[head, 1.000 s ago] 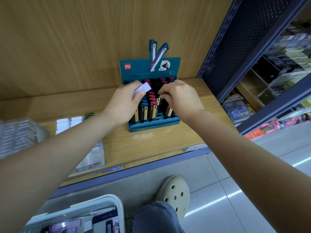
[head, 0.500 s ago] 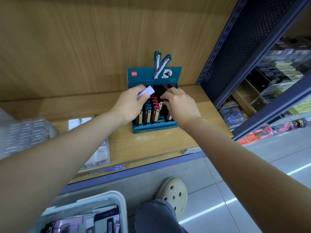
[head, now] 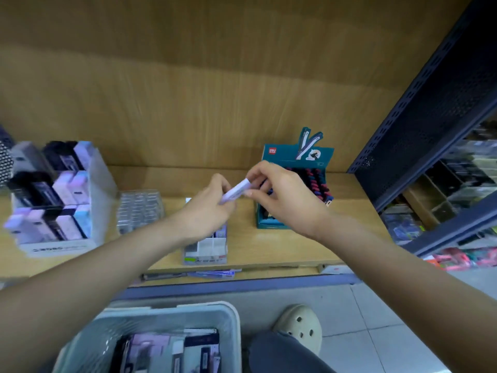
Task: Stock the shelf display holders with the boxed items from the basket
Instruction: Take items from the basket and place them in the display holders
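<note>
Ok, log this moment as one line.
left hand: grips lilac box | right hand: pinches same box | box: over shelf, in no holder | basket: boxed items inside

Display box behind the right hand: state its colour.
The display box is teal, with a red logo patch; head view.

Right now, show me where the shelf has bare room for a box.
Bare shelf: between the white holder and the teal display, in front of that display, and from it to the dark upright. Crowded at left: clear cases, large holder.
</note>
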Demonstrator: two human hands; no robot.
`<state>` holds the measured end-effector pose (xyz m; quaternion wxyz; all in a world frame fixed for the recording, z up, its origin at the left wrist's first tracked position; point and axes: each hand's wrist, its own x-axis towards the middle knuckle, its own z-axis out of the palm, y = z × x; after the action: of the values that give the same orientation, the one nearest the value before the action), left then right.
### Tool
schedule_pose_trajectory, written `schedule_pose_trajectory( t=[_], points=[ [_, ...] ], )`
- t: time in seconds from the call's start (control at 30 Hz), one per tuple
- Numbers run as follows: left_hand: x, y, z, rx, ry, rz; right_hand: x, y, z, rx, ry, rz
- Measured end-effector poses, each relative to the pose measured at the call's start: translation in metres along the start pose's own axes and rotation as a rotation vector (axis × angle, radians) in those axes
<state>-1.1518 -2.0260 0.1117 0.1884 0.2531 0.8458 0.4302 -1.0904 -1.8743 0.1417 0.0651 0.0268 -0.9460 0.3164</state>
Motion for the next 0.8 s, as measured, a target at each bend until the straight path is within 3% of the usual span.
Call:
schedule_pose_trajectory(
  t=[0.17,0.33,0.47,0.57,0.63,0.8],
  points=[
    [-0.037,-0.026,-0.035,-0.119,-0.031,-0.064,0.007,-0.036,0.014,-0.05,-0.1,-0.083],
    [-0.069,-0.056,-0.078,-0.589,0.107,-0.365,0.018,-0.088,0.037,-0.086,-0.14,-0.156],
    [-0.09,-0.07,-0.112,-0.93,0.299,-0.39,0.022,-0.127,0.064,-0.24,-0.269,-0.312],
    [-0.101,-0.085,-0.141,-0.869,0.404,-0.3,0.028,-0.15,0.087,-0.25,-0.33,-0.315],
    [-0.106,-0.093,-0.16,-0.702,0.425,-0.248,0.035,-0.163,0.103,-0.191,-0.336,-0.253],
    [-0.112,-0.103,-0.191,-0.402,0.432,-0.035,0.057,-0.196,0.138,0.113,-0.22,-0.052]
  ],
)
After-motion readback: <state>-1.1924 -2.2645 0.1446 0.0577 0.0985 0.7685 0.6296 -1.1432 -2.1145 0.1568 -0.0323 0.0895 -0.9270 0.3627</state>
